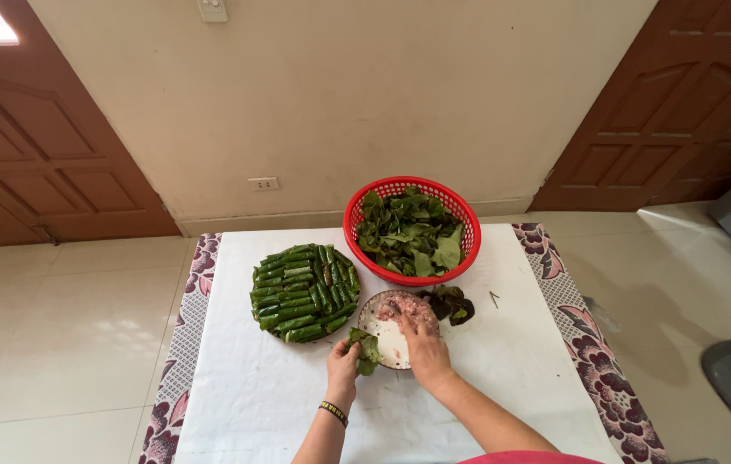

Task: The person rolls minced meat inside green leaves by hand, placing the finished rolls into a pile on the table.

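**Technician A:** Report the hands, nearest first.

**Technician B:** The left hand [342, 368] holds a green leaf [366, 351] open across its fingers, thumb pinching one edge, just off the near-left rim of the small plate [385, 337]. A dark band sits on that wrist. The right hand [425, 351] reaches over the plate with fingers curled down onto the pink minced filling [409, 311]; whether the fingertips have closed on a portion cannot be told.

**Technician A:** Handling properties?

**Technician B:** As a judgement: the leaf is light, thin, limp and tears easily. Support it flat from beneath; do not tug at the edge. The filling looks soft, moist and sticky. Take a small pinch with the fingertips.

**Technician A:** Items beyond the plate?

**Technician B:** A few dark leaves [451, 304] lie touching the plate's far-right side. To the left, a round tray [273, 331] carries tight green rolls [304, 292] in rows. Farther back, a red plastic basket [412, 228] holds loose leaves. All rest on a white cloth [503, 361] with floral borders.

**Technician A:** Packages, labels, signs?

**Technician B:** None visible. The far wall carries a white socket plate [263, 183] low down and a white switch plate [212, 9] at the top edge, between two brown doors.
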